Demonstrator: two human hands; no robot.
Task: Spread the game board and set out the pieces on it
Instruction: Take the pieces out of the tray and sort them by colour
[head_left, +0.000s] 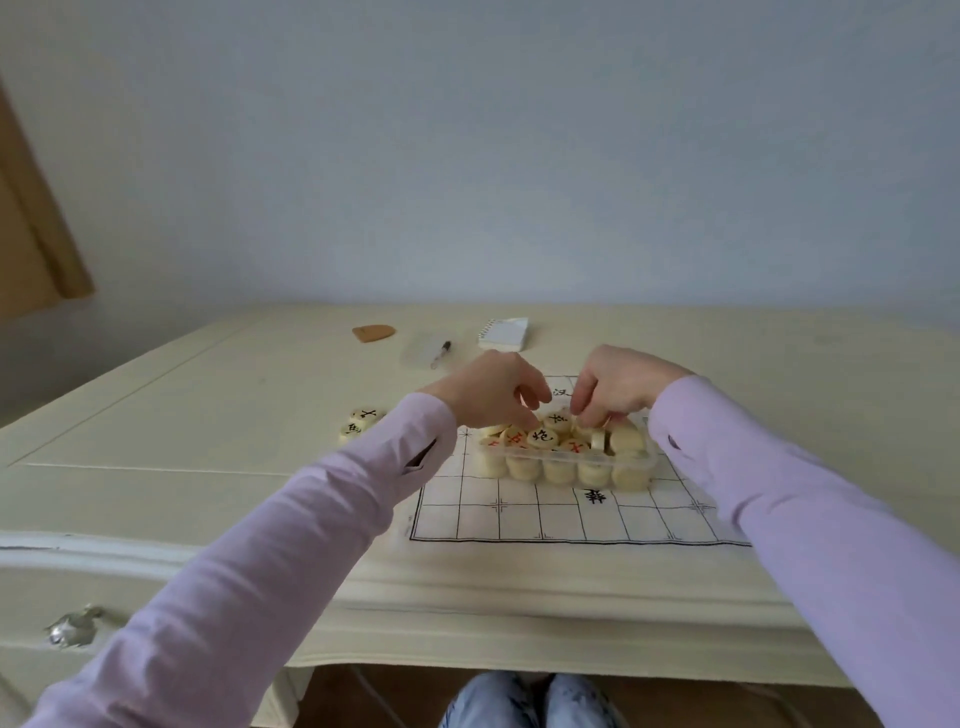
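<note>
Leftmost, two loose pieces (361, 422) lie on the cream bench (208, 415), well apart from the board. The left grip (493, 395) and right grip (618, 387) both curl their fingers into a heap of pale round discs (541, 438) in a clear tray (566, 455); whether either grasps one cannot be told. The tray stands on the white gridded board (519, 514), spread flat near the bench's front edge. Discs bear black or red characters; the board is printed with black characters.

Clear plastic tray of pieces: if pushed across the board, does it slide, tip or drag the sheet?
Probably heavy for its size: the clear tray is heaped with thick discs. Unlikely to tip, being low and wide. The board looks like a thin sheet, so a push may wrinkle it.
</note>
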